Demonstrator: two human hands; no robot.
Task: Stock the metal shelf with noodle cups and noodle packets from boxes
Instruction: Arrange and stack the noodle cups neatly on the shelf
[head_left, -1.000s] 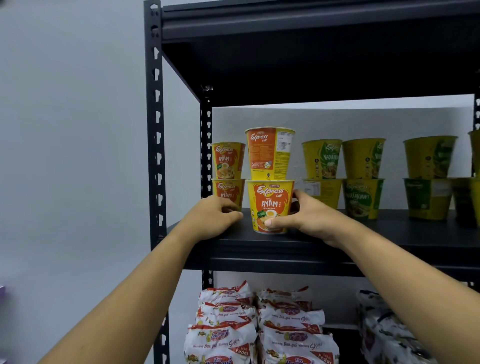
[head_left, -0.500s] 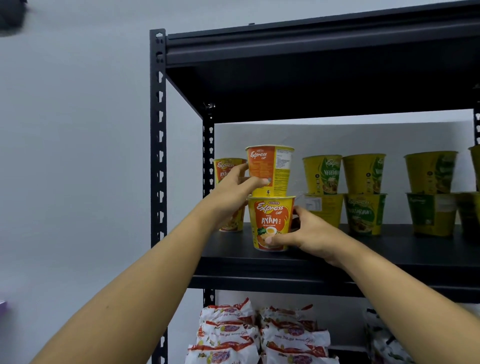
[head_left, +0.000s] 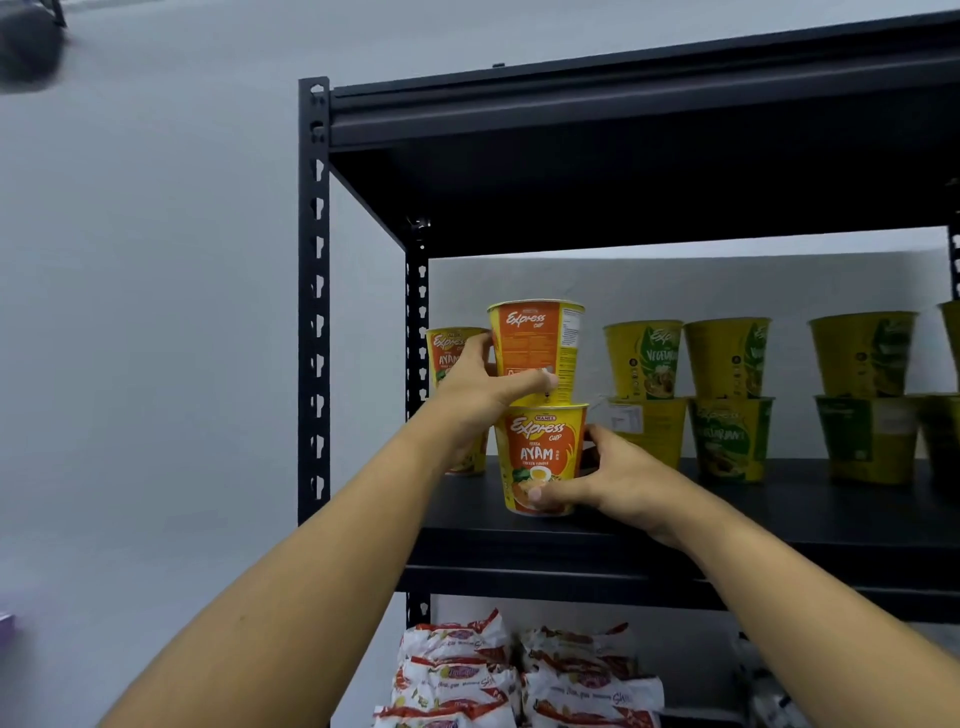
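Fingers (head_left: 475, 347) gripping upper cup (head_left: 537, 338), lower cup (head_left: 540, 447)

So the top cup (head_left: 535, 340) in the left fingers (head_left: 524, 387): orange, yellow strip down one side, white Express script. The lower cup (head_left: 540, 449) in the right fingers (head_left: 558, 493): orange front, yellow edges, white AYAM lettering, little egg picture. Behind the left fingers, more orange cups (head_left: 449, 345). Off to the right of the right fingers it's all yellow cups (head_left: 641, 358) with green panels. The shelf (head_left: 841, 525) is black, the noodle packets (head_left: 457, 670) below the fingers are white with red-orange print, and the wall (head_left: 130, 312) is pale grey.
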